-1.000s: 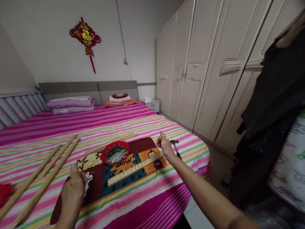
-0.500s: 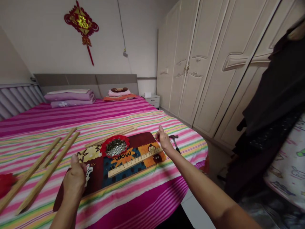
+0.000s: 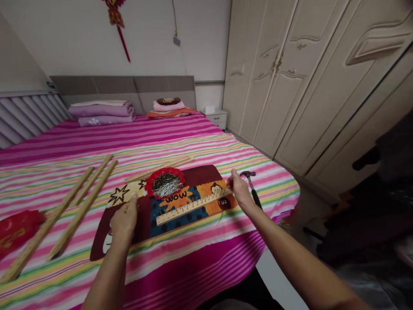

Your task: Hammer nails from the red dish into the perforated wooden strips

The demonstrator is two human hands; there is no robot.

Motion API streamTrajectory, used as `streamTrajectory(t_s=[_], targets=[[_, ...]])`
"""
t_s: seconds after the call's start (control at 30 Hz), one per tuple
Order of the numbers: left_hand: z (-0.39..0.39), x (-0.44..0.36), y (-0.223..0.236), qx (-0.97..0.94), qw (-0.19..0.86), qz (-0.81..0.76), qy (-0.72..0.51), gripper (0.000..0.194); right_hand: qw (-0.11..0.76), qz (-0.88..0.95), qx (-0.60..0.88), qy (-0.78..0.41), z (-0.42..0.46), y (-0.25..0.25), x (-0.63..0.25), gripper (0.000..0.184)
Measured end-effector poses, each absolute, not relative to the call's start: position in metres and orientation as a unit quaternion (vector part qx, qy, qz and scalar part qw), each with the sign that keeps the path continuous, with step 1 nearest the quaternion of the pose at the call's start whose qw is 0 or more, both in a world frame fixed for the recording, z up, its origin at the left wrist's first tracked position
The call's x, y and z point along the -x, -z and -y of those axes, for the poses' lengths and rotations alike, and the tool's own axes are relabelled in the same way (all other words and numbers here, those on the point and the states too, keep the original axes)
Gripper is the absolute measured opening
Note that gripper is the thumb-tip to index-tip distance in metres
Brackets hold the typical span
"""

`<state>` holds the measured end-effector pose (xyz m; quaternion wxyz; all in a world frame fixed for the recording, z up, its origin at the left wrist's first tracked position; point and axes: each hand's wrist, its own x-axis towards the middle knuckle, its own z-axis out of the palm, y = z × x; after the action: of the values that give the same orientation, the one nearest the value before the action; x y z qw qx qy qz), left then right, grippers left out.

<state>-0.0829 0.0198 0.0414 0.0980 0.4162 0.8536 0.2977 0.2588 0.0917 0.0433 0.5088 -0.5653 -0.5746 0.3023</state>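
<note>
My left hand is over the left part of a patterned board, thumb raised; its other fingers are mostly hidden behind the hand. My right hand is at the board's right edge, fingers curled and thumb up, nothing visible in them. It is beside the far end of a wooden strip with a row of nails standing in it; whether it touches the strip I cannot tell. Behind the strip sits a red scalloped bowl full of loose nails. A claw hammer lies right of my right hand.
Several wooden strips lie on the striped bedspread at the left, near a red dish-like thing. More thin wood lies behind the bowl. Folded bedding rests near the headboard; a wardrobe stands at the right.
My left hand has moved from the board's left edge inward over it, tilting forward. My right hand keeps its thumb-up shape near the strip's end. The view has tipped downward.
</note>
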Motion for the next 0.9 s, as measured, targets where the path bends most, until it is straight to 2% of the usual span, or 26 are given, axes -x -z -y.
streamTrajectory(t_s=[0.17, 0.37, 0.5, 0.63, 0.7, 0.8, 0.9], targets=[[-0.049, 0.080, -0.034, -0.482, 0.098, -0.845, -0.209, 0.029, 0.465, 0.594, 0.620, -0.217, -0.081, -0.019, -0.297, 0.037], [-0.090, 0.072, -0.030, -0.548, 0.059, -0.830, -0.083, 0.034, 0.347, 0.611, 0.700, -0.128, -0.095, 0.018, -0.355, 0.010], [-0.107, 0.063, -0.034, -0.553, 0.051, -0.831, -0.011, 0.037, 0.287, 0.620, 0.720, -0.122, -0.103, 0.035, -0.365, 0.013], [-0.118, 0.055, -0.035, -0.533, 0.078, -0.842, 0.024, 0.036, 0.271, 0.599, 0.742, -0.130, -0.110, 0.042, -0.367, 0.022], [-0.123, 0.052, -0.035, -0.523, 0.102, -0.846, 0.028, 0.033, 0.270, 0.577, 0.756, -0.148, -0.116, 0.044, -0.370, 0.021], [-0.129, 0.051, -0.039, -0.519, 0.119, -0.846, 0.022, 0.026, 0.282, 0.538, 0.771, -0.190, -0.124, 0.044, -0.375, 0.006], [-0.121, 0.060, -0.045, -0.518, 0.122, -0.847, -0.022, 0.013, 0.326, 0.488, 0.776, -0.233, -0.125, 0.042, -0.379, 0.018]])
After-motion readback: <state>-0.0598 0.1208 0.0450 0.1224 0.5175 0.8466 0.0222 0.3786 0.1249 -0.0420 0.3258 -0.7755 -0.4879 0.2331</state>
